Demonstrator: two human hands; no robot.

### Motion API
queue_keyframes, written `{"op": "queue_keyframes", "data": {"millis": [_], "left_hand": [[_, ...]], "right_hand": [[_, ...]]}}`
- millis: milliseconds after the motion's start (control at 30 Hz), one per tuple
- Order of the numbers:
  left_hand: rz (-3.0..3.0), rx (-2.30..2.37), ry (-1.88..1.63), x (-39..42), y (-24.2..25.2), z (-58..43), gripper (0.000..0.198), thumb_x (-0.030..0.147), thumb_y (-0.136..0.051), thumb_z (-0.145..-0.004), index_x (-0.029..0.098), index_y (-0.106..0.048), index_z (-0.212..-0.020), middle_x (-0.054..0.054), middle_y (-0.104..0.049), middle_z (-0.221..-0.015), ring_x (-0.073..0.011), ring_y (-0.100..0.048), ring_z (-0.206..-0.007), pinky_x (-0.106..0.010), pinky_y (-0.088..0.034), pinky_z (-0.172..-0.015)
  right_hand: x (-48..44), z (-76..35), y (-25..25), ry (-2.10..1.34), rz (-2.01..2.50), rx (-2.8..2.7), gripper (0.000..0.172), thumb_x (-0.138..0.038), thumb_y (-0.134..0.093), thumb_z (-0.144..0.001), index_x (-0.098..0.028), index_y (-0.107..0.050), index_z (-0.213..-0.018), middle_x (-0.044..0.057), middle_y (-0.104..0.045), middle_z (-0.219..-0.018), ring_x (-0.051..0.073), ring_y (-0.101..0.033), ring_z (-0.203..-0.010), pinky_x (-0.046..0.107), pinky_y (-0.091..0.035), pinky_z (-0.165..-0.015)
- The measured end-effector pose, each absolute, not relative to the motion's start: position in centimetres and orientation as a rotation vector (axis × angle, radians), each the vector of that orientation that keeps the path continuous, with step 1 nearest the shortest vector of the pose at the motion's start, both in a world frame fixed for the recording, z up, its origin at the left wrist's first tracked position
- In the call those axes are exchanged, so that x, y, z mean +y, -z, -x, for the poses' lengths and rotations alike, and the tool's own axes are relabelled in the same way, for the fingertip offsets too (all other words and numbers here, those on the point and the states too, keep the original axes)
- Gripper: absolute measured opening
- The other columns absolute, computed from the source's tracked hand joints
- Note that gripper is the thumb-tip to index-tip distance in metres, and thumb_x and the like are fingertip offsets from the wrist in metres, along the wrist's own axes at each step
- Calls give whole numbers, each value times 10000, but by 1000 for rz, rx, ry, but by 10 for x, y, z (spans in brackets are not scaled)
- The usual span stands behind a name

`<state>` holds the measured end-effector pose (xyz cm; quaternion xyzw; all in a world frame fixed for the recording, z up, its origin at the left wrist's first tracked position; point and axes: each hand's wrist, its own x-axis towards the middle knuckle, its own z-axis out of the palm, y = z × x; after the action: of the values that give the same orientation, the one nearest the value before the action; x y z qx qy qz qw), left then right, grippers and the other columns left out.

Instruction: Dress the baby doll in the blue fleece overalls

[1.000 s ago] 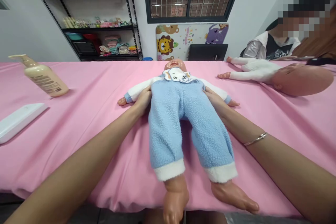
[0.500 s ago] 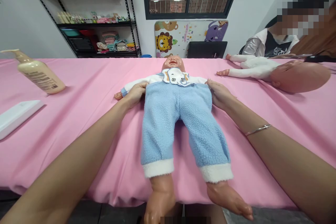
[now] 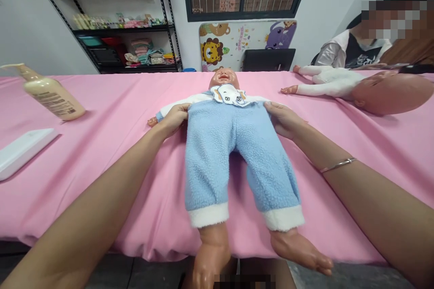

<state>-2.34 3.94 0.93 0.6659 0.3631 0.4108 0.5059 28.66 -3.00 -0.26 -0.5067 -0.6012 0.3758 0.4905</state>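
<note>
A baby doll [image 3: 224, 76] lies on its back on the pink cloth, feet toward me and hanging past the near edge. It wears fleecy light blue pants [image 3: 210, 158] with white cuffs and a white-sleeved top whose collar [image 3: 228, 95] bears an animal face. At the left of the waistband, my left hand [image 3: 176, 118] is closed on the pants. My right hand [image 3: 280, 118] pinches the waistband on the other side. Part of the fingers of each hand is hidden by the fabric.
To the left stand a beige pump bottle [image 3: 54, 98] and a white flat box [image 3: 25, 151]. A second doll in white [image 3: 339, 83] lies at the right, near a seated person [image 3: 352, 49]. Behind the pink-covered table [image 3: 118, 95] are a black shelf [image 3: 122, 29] and a monitor [image 3: 269, 59].
The doll's legs and pants have shifted slightly to the right. Both hands keep their hold at the waistband, the right one drawn slightly inward.
</note>
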Motion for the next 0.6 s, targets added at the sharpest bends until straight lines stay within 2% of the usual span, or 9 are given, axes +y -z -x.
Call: {"op": "queue_keyframes", "data": {"millis": [200,433,600], "left_hand": [[-2071,1048,-557,36,-15,22,171,94,-489,-531,183,-635,-533,2,-629,-607,-150,-514,-599,-269,-404,-611],[-1772,942,-755,31,-15,27,44,165,-518,-519,174,-552,-492,26,-525,-541,-103,-418,-540,-238,-358,-554],[-1882,996,-861,38,-9,23,88,199,-546,-537,170,-586,-610,10,-569,-630,-137,-483,-618,-255,-374,-591]], "right_hand": [[-28,-276,10,-854,1307,-1420,301,-474,-598,-937,-178,-645,-907,65,-628,-924,211,-597,-870,357,-525,-753],[-15,-278,14,-831,1372,-1346,286,-419,-529,-993,-154,-612,-1062,74,-607,-1014,151,-592,-841,305,-542,-746],[-12,-278,1,-816,1302,-1365,355,-536,-496,-967,-199,-608,-966,87,-610,-879,187,-582,-763,297,-506,-630]]}}
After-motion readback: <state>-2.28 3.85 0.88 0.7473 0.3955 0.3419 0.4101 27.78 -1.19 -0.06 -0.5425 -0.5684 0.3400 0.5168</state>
